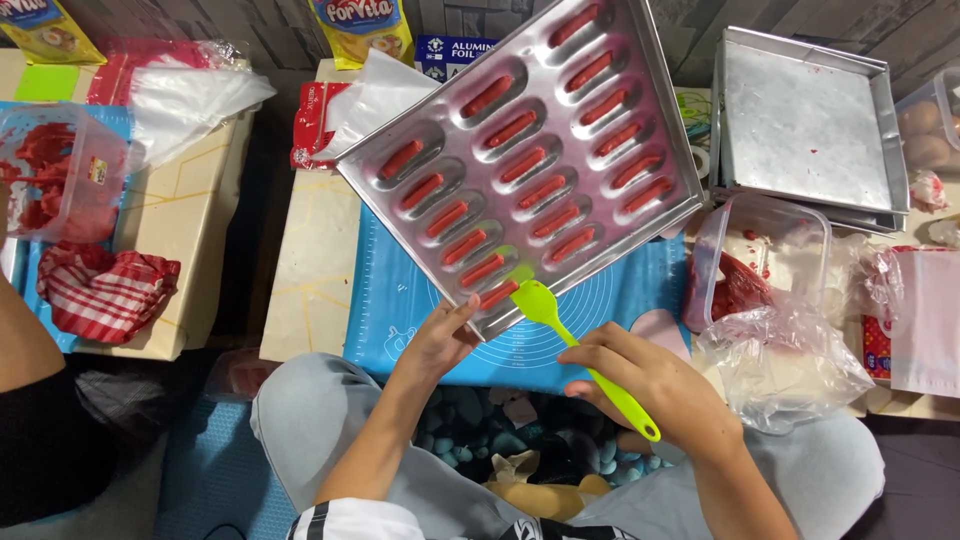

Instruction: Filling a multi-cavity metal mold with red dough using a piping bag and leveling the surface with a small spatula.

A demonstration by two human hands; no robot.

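Two hands are working: the left hand (440,338) is gripping the tilted metal mould tray (530,150), the right hand (650,385) is holding a green spatula (575,350) against red batter (497,296).

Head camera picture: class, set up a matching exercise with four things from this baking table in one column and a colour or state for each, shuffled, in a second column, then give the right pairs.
Things:
1. spatula
2. metal mould tray
3. silicone mat
4. square baking tin

Descriptions:
A. blue, lying flat under the work
B. bright green, held in the right hand
C. silver, no batter in it, at the far right
D. tilted, its oblong cavities piped with red batter, steadied by the left hand

Pairs: 1-B, 2-D, 3-A, 4-C.
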